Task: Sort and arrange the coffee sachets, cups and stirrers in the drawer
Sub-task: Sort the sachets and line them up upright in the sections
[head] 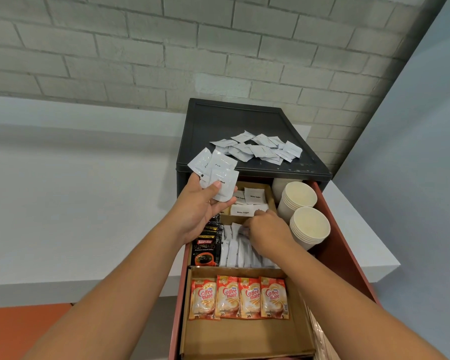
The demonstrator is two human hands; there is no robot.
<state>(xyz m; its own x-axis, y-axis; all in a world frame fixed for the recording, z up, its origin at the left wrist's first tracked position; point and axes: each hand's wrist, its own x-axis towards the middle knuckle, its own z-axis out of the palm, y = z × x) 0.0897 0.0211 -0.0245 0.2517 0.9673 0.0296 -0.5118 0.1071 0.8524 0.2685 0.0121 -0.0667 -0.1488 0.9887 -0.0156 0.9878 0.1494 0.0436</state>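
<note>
My left hand [200, 209] holds a fan of white coffee sachets [217, 172] above the open red drawer [346, 245]. My right hand [266, 233] reaches down into the middle compartment, its fingers curled among a row of upright white sachets [234, 252]; what they pinch is hidden. Black Kopiko sachets [205, 248] stand to the left of that row. White sugar sachets [248, 203] fill the far cardboard box. Two stacks of paper cups [305, 216] lie on the drawer's right side. Several orange Coffee-mate sachets [238, 297] line the near cardboard box.
A loose heap of white sachets [260, 149] lies on the dark cabinet top [234, 120]. A white ledge [359, 237] runs behind and beside the cabinet, below a brick wall. Wrapped stirrers [320, 333] show at the drawer's near right edge.
</note>
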